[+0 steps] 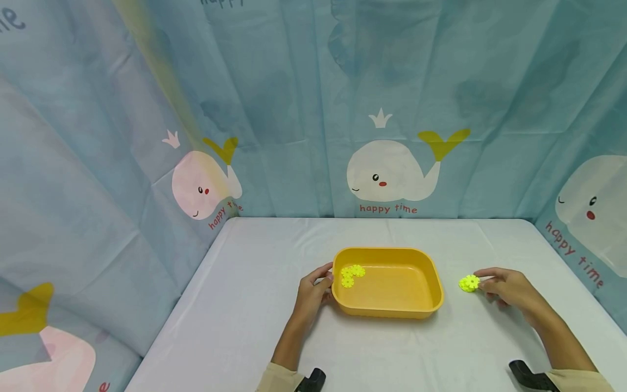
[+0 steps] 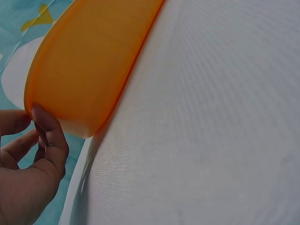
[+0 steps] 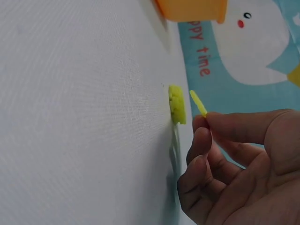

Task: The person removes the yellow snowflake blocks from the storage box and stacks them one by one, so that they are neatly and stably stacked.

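A yellow-orange plastic tray [image 1: 401, 286] sits on the white table, with 3 neon-yellow flower-shaped pieces [image 1: 348, 282] in its left end. My left hand [image 1: 309, 291] grips the tray's left rim between thumb and fingers; the left wrist view shows the pinch on the tray wall [image 2: 84, 65]. Right of the tray, my right hand [image 1: 506, 288] pinches one thin flower-shaped piece [image 3: 198, 104] at its edge. Just beside it in the right wrist view, a small stack of flower-shaped pieces [image 3: 177, 105] rests on the table, partly hidden by the held piece in the head view.
The white table cover [image 1: 264, 256] spreads around the tray. A blue curtain [image 1: 303, 163] with printed whales hangs behind the table and along its sides. Black wrist straps [image 1: 313, 379] show at both sleeves.
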### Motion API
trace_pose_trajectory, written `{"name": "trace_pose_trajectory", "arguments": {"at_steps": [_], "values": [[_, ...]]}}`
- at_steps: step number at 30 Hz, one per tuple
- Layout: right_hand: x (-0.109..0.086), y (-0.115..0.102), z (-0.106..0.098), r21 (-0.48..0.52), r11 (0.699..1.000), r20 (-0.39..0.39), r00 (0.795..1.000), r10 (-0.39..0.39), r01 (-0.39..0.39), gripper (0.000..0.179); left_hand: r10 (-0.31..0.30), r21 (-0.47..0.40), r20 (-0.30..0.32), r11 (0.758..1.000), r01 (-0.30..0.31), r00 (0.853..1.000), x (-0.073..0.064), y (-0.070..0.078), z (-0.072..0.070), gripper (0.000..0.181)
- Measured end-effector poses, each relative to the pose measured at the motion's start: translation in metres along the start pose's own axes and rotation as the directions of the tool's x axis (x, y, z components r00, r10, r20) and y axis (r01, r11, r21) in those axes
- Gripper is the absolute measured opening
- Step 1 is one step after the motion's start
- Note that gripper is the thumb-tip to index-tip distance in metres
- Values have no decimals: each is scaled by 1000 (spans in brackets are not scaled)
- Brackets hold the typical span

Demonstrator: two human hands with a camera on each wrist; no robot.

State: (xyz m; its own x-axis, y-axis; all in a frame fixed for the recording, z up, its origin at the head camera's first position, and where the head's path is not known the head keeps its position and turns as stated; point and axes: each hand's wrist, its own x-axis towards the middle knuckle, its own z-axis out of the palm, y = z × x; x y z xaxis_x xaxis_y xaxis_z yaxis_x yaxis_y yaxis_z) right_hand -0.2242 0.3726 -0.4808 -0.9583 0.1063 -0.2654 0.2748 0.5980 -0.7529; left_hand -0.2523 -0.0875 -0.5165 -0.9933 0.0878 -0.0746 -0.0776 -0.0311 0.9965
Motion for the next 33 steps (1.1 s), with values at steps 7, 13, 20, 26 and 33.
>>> {"name": "trace_pose_trajectory", "arguments": {"at_steps": [7,13,20,26,33], "values": [[4,2,1,-12,1000,15,1000,10,-10,51,-5,-5,-5,1000,5,1000,0,-1,0,43],[3,2,1,-9,1000,30,1000,8,-8,50,-7,-9,-5,1000,7,1000,1,-1,0,42],[5,1,1,-11,1000,34,999,20,-20,50,-6,-3,-7,1000,6,1000,0,-1,0,42],[7,3,2,-10,999,35,999,32,-31,49,-5,0,-6,1000,5,1000,0,-1,0,42],[9,5,2,-14,999,32,999,30,-30,48,-1,-5,-3,1000,1,1000,0,0,-1,42]]}}
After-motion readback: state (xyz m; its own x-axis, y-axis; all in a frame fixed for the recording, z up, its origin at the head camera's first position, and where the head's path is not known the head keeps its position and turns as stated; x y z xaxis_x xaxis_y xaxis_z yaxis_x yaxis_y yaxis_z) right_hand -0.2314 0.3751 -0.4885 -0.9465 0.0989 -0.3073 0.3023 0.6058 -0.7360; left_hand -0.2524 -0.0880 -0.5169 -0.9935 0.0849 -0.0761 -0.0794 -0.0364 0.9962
